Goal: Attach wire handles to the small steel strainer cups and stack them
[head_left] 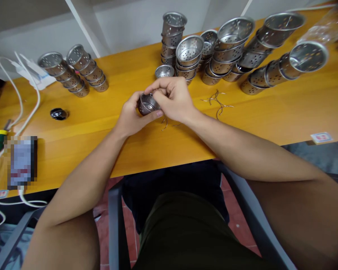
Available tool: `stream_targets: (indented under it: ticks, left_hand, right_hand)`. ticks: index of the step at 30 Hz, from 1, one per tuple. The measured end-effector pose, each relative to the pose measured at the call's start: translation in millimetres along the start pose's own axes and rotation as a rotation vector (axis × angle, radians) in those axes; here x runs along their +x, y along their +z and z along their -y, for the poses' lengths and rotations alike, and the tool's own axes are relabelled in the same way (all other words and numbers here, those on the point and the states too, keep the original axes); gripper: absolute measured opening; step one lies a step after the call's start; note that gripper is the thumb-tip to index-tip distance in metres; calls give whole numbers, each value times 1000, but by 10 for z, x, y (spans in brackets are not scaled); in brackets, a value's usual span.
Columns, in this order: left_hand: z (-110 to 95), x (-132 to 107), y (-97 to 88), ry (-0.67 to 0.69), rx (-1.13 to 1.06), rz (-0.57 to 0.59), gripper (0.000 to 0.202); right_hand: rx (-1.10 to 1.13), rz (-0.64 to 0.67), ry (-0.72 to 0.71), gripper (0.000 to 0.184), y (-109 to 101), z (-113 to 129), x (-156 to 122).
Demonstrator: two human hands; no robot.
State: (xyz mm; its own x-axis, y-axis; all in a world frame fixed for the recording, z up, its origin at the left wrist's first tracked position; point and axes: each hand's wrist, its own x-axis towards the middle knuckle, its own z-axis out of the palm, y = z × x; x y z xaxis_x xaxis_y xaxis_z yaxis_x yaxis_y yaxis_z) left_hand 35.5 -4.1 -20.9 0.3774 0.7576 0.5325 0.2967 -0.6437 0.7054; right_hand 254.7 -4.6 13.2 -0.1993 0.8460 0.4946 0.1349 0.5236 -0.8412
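Note:
My left hand (pixel 131 116) is wrapped around a small perforated steel cup (pixel 146 104), held just above the orange table (pixel 101 127). Over the cup's top, my right hand (pixel 173 98) is curled with its fingertips pinched at the rim. A thin wire hook (pixel 165 123) pokes out below my hands near the table surface; whether it is attached to the cup is hidden. Both hands meet at the table's middle.
Stacks of perforated steel cups (pixel 228 52) lie and stand along the table's back right. Two more stacks (pixel 76 73) lie at the back left. Loose wire hooks (pixel 218 100) lie right of my hands. A black round object (pixel 58 113), white cables (pixel 19 105) and a phone (pixel 21 161) are on the left.

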Motion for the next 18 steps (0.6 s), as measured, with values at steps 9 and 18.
stream_targets:
  ticks: [9, 18]
  left_hand:
    - [-25, 7, -43, -39, -15, 11, 93]
    - [-48, -3, -29, -103, -33, 14, 83]
  right_hand:
    - [35, -1, 17, 12, 23, 41, -9]
    - [72, 82, 163, 2, -2, 138, -4]
